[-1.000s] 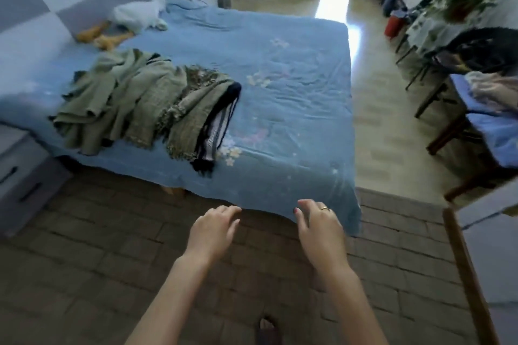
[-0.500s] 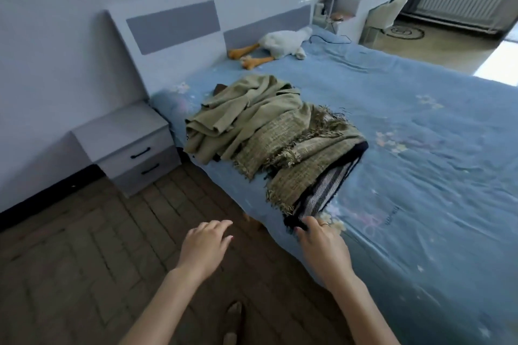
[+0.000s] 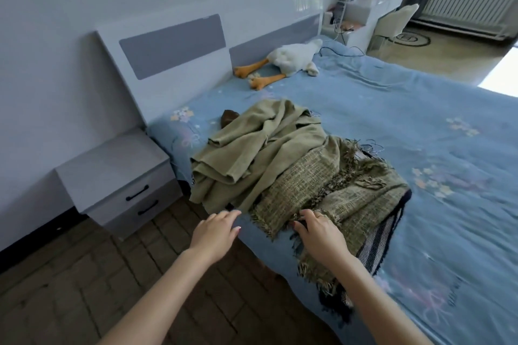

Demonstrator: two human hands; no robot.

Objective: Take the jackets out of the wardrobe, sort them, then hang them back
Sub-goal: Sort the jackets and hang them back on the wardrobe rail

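Note:
A heap of jackets lies at the near edge of the blue bed (image 3: 420, 126). On top at the left is a plain olive jacket (image 3: 252, 148). To its right lie green tweed jackets with fringed hems (image 3: 344, 199), and a dark striped lining (image 3: 384, 235) shows at the right side. My right hand (image 3: 319, 232) rests on the tweed hem, fingers bent into the fringe. My left hand (image 3: 215, 232) hovers open just short of the olive jacket's lower edge, holding nothing. The wardrobe is out of view.
A grey nightstand (image 3: 117, 173) with two drawers stands left of the bed, against the wall. A white plush goose (image 3: 288, 60) lies by the headboard (image 3: 173, 45). A desk and chair (image 3: 392, 22) stand at the back right. Brown brick-pattern floor (image 3: 84, 288) lies below my arms.
The view has swung left and closer to the heap of jackets. Both hands have reached forward: the right one now rests on the tweed hem, the left nears the olive jacket.

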